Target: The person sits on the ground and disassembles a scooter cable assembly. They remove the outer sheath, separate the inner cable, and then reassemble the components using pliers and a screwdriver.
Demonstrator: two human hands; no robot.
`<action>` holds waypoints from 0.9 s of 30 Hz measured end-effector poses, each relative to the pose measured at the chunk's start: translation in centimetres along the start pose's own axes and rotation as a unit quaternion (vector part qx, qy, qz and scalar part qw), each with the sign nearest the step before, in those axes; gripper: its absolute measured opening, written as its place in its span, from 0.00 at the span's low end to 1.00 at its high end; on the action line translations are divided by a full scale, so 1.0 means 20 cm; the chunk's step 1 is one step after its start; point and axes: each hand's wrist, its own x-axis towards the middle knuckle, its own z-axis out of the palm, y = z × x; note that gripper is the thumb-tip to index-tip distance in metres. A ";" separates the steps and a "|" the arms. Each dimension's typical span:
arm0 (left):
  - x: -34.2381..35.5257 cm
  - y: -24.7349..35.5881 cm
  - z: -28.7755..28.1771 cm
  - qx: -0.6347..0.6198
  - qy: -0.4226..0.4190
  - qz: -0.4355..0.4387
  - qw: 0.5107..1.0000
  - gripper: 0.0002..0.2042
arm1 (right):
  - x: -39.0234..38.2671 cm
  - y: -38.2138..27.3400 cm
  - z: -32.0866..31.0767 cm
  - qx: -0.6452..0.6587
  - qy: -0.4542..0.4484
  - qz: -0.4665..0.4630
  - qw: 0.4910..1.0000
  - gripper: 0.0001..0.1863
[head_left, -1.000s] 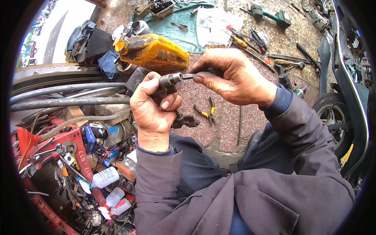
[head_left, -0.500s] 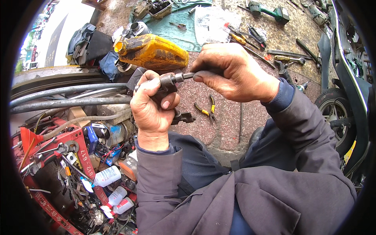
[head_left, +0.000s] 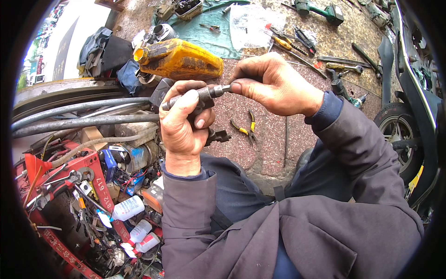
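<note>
Above the reddish speckled floor (head_left: 267, 139), the left hand (head_left: 183, 128) wraps its grip around a dark-grey cylindrical metal part (head_left: 204, 95); the right hand (head_left: 276, 86) pinches a slim silvery rod (head_left: 226, 88) meeting its end, seating unclear.

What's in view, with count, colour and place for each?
Metal part: one, dark, centre
Metal bit: one, silver, centre
Pliers: one, yellow-black, centre floor
Jug: one, yellow, above centre
Cloth: one, green, top centre
Power drill: at least one, green, top right
Wheel: one, black, right
Funnel: one, red, left
Bottles: three, white, lower left
Other tools: several, mixed, both sides
Left hand: one, bare, holding metal part
Right hand: one, bare, pinching metal bit
</note>
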 end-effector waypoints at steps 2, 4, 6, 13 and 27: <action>0.00 0.00 -0.01 -0.011 -0.010 -0.004 1.000 0.13 | 0.00 0.00 0.00 0.031 -0.016 0.027 0.999 0.09; 0.00 0.00 -0.01 -0.016 -0.009 -0.004 1.000 0.13 | 0.01 0.00 -0.01 0.014 -0.017 0.019 1.000 0.11; 0.00 0.00 0.00 -0.011 0.001 -0.002 1.000 0.13 | 0.01 0.00 -0.03 -0.015 -0.020 0.020 0.999 0.12; 0.02 0.00 0.03 -0.003 0.004 -0.007 1.000 0.09 | 0.01 0.00 -0.06 -0.109 -0.037 -0.048 0.992 0.07; 0.03 -0.03 0.03 0.023 0.044 -0.013 0.999 0.12 | 0.00 0.01 -0.04 -0.142 0.009 -0.108 0.984 0.07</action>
